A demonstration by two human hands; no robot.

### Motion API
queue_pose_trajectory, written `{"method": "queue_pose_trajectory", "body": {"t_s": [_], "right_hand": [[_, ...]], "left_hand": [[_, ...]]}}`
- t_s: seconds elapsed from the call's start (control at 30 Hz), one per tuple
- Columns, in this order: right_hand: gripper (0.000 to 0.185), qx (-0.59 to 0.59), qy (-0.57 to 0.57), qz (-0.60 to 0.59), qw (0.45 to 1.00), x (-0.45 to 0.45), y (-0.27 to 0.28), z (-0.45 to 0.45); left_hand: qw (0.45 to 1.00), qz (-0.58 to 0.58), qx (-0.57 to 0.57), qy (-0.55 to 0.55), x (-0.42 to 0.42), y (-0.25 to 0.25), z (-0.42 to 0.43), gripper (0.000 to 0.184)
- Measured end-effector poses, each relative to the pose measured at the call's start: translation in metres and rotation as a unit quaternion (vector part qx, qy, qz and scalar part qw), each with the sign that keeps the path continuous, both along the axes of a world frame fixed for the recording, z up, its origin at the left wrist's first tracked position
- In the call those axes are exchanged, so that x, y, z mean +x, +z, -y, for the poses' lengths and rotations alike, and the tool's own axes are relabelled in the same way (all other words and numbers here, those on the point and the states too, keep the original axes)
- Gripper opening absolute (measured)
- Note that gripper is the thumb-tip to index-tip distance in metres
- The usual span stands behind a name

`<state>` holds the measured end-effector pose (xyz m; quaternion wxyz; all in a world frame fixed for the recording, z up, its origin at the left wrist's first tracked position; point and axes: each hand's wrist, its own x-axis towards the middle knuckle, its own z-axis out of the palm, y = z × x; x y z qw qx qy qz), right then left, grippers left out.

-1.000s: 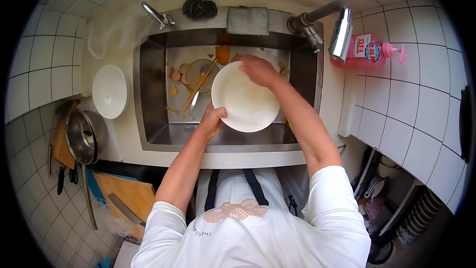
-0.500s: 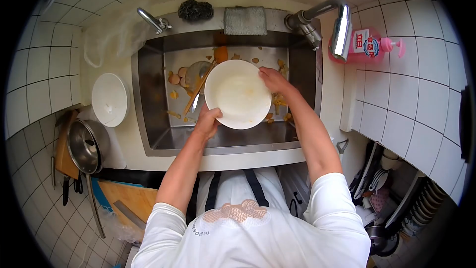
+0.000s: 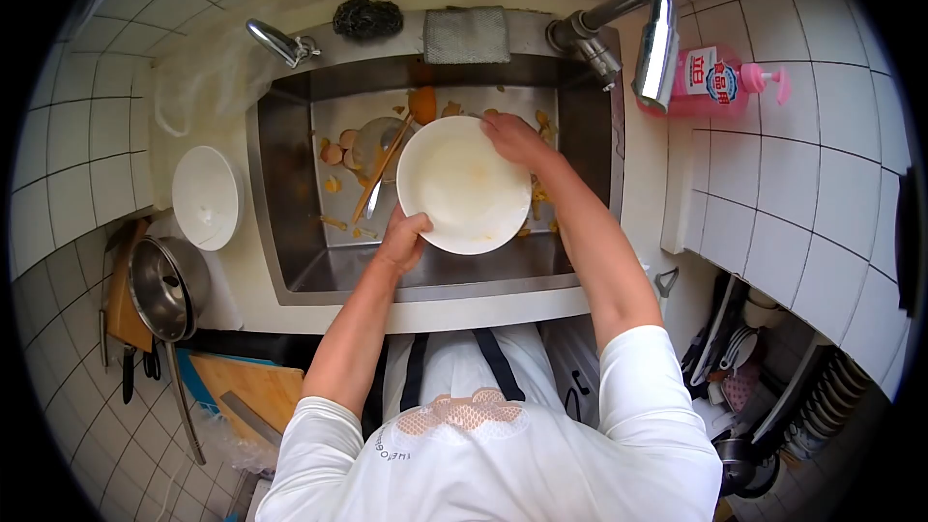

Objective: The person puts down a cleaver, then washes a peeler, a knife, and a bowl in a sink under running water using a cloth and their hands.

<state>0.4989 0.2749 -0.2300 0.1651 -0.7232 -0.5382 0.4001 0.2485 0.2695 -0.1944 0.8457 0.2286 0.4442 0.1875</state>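
A white plate [image 3: 464, 188] is held above the sink [image 3: 319, 275], its upper face turned toward me with faint yellowish smears on it. My left hand [image 3: 401, 237] grips the lower left rim, thumb on top and the other fingers underneath. At the upper right rim, my right hand [image 3: 514, 140] is closed on the edge, with some of its fingers hidden. Beneath the plate in the sink lie a wooden-handled utensil [image 3: 384, 169] with an orange head, a metal utensil [image 3: 374, 199], eggshells [image 3: 333, 153] and scattered food scraps [image 3: 333, 184].
A chrome faucet [image 3: 657, 48] overhangs the right side, with a pink soap bottle [image 3: 715, 82] behind it. A smaller tap [image 3: 280, 42], a dark scrubber [image 3: 367, 17] and a grey cloth [image 3: 466, 36] line the back ledge. On the left counter rests another white dish [image 3: 207, 197].
My right hand has shifted slightly up and left along the plate's rim. My left hand keeps its grip, and the view has moved a little.
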Motion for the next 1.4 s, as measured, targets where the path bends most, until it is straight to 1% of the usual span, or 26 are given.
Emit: {"method": "queue_pose_trajectory", "body": {"t_s": [0.07, 0.1, 0.17, 0.27, 0.37, 0.4, 0.47, 0.5, 0.57, 0.6, 0.67, 0.7, 0.77, 0.8, 0.87, 0.9, 0.97, 1.0, 1.07, 1.1, 1.17, 1.3, 1.33, 1.37, 1.4], "right_hand": [[0.032, -0.004, 0.039, 0.003, 0.999, -0.006, 0.012, -0.019], [0.032, -0.004, 0.039, 0.002, 0.999, -0.005, 0.007, -0.012], [0.032, -0.002, -0.035, -0.014, 0.999, 0.002, -0.011, 0.010], [0.031, -0.031, -0.040, -0.031, 0.998, 0.002, -0.011, 0.047], [0.033, -0.026, -0.033, 0.000, 0.999, 0.003, -0.029, 0.032], [0.033, -0.026, -0.034, -0.001, 0.999, 0.001, -0.026, 0.024], [0.034, -0.004, -0.092, -0.035, 0.995, -0.005, -0.011, 0.011], [0.034, -0.004, -0.092, -0.036, 0.995, -0.007, -0.009, 0.019], [0.032, 0.001, -0.159, -0.022, 0.987, -0.016, -0.003, 0.045], [0.032, 0.002, -0.159, -0.020, 0.987, -0.024, -0.004, 0.056], [0.030, 0.019, -0.242, 0.002, 0.970, -0.036, -0.012, 0.072], [0.030, 0.019, -0.243, 0.003, 0.970, -0.031, -0.010, 0.067], [0.029, 0.008, -0.145, -0.017, 0.989, -0.015, -0.003, 0.043], [0.029, 0.009, -0.146, -0.017, 0.989, -0.009, -0.002, 0.031], [0.031, -0.019, -0.073, -0.019, 0.997, -0.007, -0.002, 0.014], [0.031, -0.018, -0.074, -0.019, 0.997, -0.009, -0.004, 0.025], [0.032, 0.013, -0.148, -0.010, 0.989, -0.014, -0.011, 0.063], [0.032, 0.012, -0.148, -0.008, 0.989, -0.020, -0.013, 0.072], [0.032, -0.013, -0.239, -0.082, 0.968, -0.025, -0.019, 0.087], [0.032, -0.013, -0.239, -0.081, 0.968, -0.019, -0.022, 0.078], [0.032, 0.002, -0.142, -0.112, 0.984, -0.002, -0.027, 0.045], [0.029, -0.005, -0.106, -0.096, 0.990, -0.007, -0.019, 0.049], [0.028, -0.039, -0.207, -0.172, 0.962, -0.021, -0.012, 0.069], [0.028, -0.071, -0.305, -0.246, 0.917, -0.029, -0.007, 0.081], [0.028, -0.073, -0.305, -0.245, 0.917, -0.026, -0.013, 0.081]], "left_hand": [[1.000, 0.009, 0.001, -0.012, 0.002, -0.001, 0.004, 0.065], [1.000, 0.008, 0.001, -0.012, 0.002, 0.000, 0.004, 0.065], [1.000, 0.008, 0.003, 0.023, 0.003, 0.001, 0.003, 0.066], [1.000, -0.005, 0.023, 0.015, 0.000, 0.000, -0.002, 0.067], [1.000, -0.008, 0.013, 0.027, 0.002, -0.005, 0.005, 0.066], [1.000, -0.009, 0.013, 0.026, 0.004, -0.006, 0.006, 0.066], [0.998, -0.002, 0.028, 0.054, 0.007, -0.006, 0.008, 0.066], [0.998, -0.003, 0.029, 0.054, 0.008, -0.003, 0.007, 0.066], [0.996, 0.005, 0.064, 0.063, 0.011, 0.005, 0.003, 0.066], [0.996, 0.007, 0.065, 0.063, 0.011, 0.004, 0.004, 0.066], [0.995, 0.004, 0.075, 0.064, 0.011, -0.004, 0.008, 0.067], [0.995, 0.005, 0.074, 0.063, 0.012, -0.005, 0.010, 0.067], [0.997, 0.009, 0.065, 0.051, 0.010, -0.006, 0.015, 0.067], [0.997, 0.008, 0.066, 0.050, 0.011, -0.007, 0.017, 0.067], [0.995, 0.011, 0.072, 0.071, 0.010, -0.007, 0.022, 0.066], [0.995, 0.011, 0.073, 0.070, 0.009, -0.007, 0.023, 0.066], [0.993, 0.011, 0.066, 0.096, 0.010, -0.006, 0.023, 0.065], [0.993, 0.013, 0.065, 0.096, 0.010, -0.006, 0.023, 0.065], [0.993, -0.004, 0.085, 0.080, 0.009, -0.007, 0.024, 0.064], [0.993, -0.003, 0.085, 0.080, 0.010, -0.006, 0.025, 0.064], [0.994, 0.007, 0.071, 0.082, 0.010, -0.005, 0.026, 0.064], [0.992, 0.003, 0.061, 0.110, 0.008, -0.005, 0.022, 0.064], [0.992, 0.003, 0.072, 0.107, 0.007, -0.005, 0.021, 0.063], [0.991, 0.003, 0.084, 0.103, 0.006, -0.006, 0.019, 0.063], [0.991, 0.003, 0.082, 0.103, 0.005, -0.006, 0.018, 0.063]]}}
